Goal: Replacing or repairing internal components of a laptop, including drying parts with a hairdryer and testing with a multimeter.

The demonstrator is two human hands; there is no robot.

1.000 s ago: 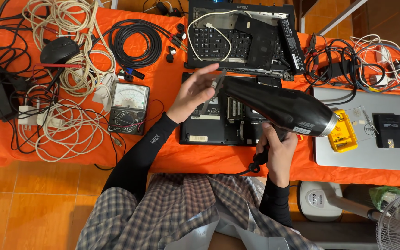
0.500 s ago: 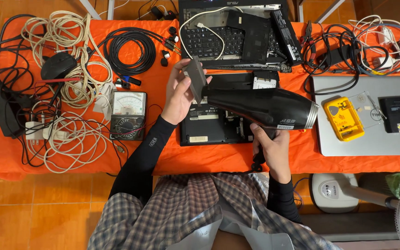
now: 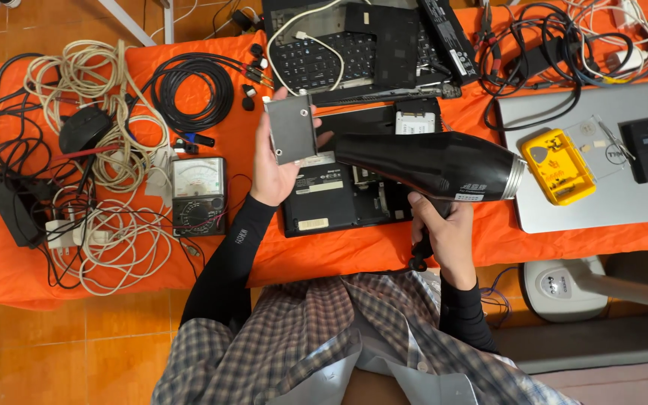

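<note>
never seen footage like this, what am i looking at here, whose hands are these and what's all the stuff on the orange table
The one picture comes from a camera worn on a person's head, looking down at their own two bare hands. The left hand holds up a small flat grey metal box. The right hand grips a black hair dryer, its nozzle pointing at that box. Below, on the orange table cloth, lie an opened laptop, a dial meter, coils of cable, a yellow case and a closed silver laptop.
</note>
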